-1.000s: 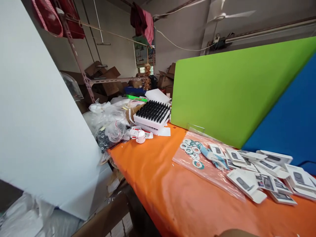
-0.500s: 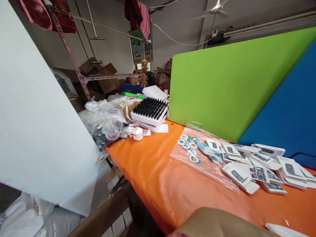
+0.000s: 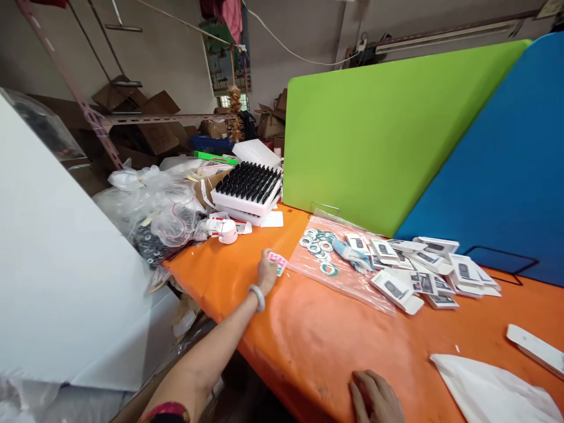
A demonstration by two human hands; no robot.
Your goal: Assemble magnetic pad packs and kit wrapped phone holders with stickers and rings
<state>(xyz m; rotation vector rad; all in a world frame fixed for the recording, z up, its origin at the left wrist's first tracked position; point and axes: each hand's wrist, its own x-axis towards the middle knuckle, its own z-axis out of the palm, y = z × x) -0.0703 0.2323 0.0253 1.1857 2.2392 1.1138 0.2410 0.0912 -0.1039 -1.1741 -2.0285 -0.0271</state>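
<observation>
Where the orange surface (image 3: 335, 346) lies nearest the wearer, 1 right hand (image 3: 378, 398), fingers bent, fingertips down on the covering; nothing shows in it, and whether it is closed underneath cannot be told. To its right, 1 white pouch or sheet (image 3: 497, 385), flat, contents not visible; beyond that, 1 long white box (image 3: 537, 351), cut by the frame edge. Farther out over the surface, 1 left hand (image 3: 267, 277), fingers closed on the near-left side of 1 pink patterned card (image 3: 277, 263). Card: just beside the clear bag's left corner; whether it touches the surface cannot be told. Handling, as judged: very light, thin, bendable, prone to creasing, perhaps slick and hard to lift from the smooth covering; best pinched by an edge or corner, printed face left free. Next, 1 clear plastic bag (image 3: 352, 296), laid flat, limp and slippery by its look, with a cluster of white and teal rings (image 3: 319, 255) and 1 blue-and-white crumpled piece (image 3: 351, 254); whether these lie in or on it is unclear. Beside it, a loose heap of small white cartons (image 3: 392, 285), at least 1 with its flap out. Farther, 1 white roll (image 3: 228, 231); bulging clear bags (image 3: 152, 238), dark ring-like parts inside; 1 white foam tray (image 3: 247, 204), filled with rows of upright black pieces (image 3: 250, 180).
</observation>
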